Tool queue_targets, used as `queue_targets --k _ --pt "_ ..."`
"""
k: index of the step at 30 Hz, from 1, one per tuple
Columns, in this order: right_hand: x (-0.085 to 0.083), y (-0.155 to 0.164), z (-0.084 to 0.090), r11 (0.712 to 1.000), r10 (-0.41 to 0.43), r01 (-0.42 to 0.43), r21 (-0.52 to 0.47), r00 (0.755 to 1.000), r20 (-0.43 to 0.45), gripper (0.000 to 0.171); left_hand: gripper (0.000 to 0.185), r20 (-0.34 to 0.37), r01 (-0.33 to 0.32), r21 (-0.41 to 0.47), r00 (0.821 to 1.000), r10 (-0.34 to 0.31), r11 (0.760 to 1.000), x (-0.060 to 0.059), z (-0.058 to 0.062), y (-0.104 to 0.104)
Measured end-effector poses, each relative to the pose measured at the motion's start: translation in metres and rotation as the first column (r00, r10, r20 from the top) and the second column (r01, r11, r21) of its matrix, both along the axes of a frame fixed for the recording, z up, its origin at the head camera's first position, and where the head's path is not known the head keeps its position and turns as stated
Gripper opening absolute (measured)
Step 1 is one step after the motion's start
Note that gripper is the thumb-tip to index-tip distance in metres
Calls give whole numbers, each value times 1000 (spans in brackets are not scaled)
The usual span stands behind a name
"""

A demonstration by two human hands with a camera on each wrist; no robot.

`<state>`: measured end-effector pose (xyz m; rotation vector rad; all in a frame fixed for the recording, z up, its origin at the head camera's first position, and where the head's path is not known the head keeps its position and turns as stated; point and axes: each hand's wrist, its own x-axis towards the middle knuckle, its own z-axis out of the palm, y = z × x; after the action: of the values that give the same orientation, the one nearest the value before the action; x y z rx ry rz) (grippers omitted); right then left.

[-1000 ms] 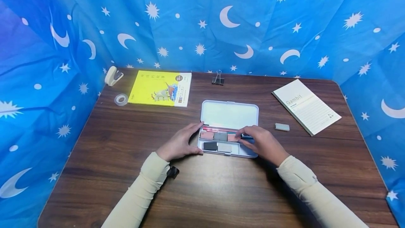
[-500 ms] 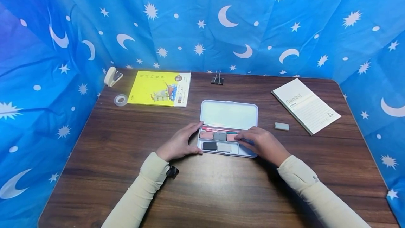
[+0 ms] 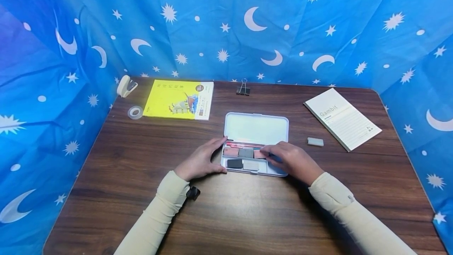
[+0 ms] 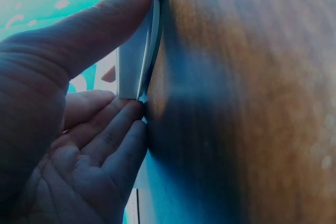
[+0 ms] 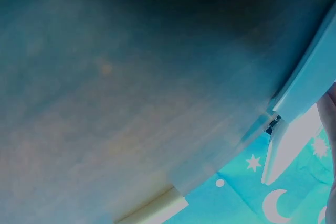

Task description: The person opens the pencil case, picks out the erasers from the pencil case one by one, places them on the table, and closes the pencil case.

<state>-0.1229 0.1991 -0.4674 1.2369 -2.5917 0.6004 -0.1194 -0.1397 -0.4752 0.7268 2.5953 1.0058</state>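
A white pencil case [image 3: 256, 127] lies with its lid raised at the middle of the table. My left hand [image 3: 203, 159] grips its left end, the thumb [image 4: 105, 30] along the front side and the fingers around the end. With its fingertips inside the tray, my right hand [image 3: 296, 161] pinches the right-hand pink eraser [image 3: 259, 154], which they partly cover. To the left of it sit a grey eraser [image 3: 245, 152] and another pink eraser [image 3: 231, 151]. A black eraser [image 3: 234, 163] and a white eraser [image 3: 251, 165] occupy the front compartment; a red pencil [image 3: 242, 145] lies behind.
Right of the case are a loose pale eraser [image 3: 315, 141] and a notebook [image 3: 343, 119]. A yellow book [image 3: 178, 99], a tape roll [image 3: 135, 112] and a stapler [image 3: 126, 86] lie back left. A binder clip [image 3: 243, 88] stands near the back edge.
The right fingers have closed in over the right-hand pink eraser and shifted slightly left, covering more of its right end. The left hand and the case have stayed in place.
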Motion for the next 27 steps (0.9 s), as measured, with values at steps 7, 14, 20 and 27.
queue_targets --k 7,14,20,27 --pt "-2 4 -1 1000 15 -15 -27 1000 -24 42 106 9 2 -5 1000 -2 1000 -1 -1 1" --pt "-3 42 2 988 -59 51 -145 997 -58 40 105 41 -11 -2 999 11 1000 0 -2 0" --pt "4 100 8 975 -181 173 -142 983 -44 41 105 22 -11 23 1000 10 1000 1 -1 -1" --pt "13 136 1 956 -287 288 -50 958 24 38 105 -8 8 41 1000 -8 999 0 -2 -2"
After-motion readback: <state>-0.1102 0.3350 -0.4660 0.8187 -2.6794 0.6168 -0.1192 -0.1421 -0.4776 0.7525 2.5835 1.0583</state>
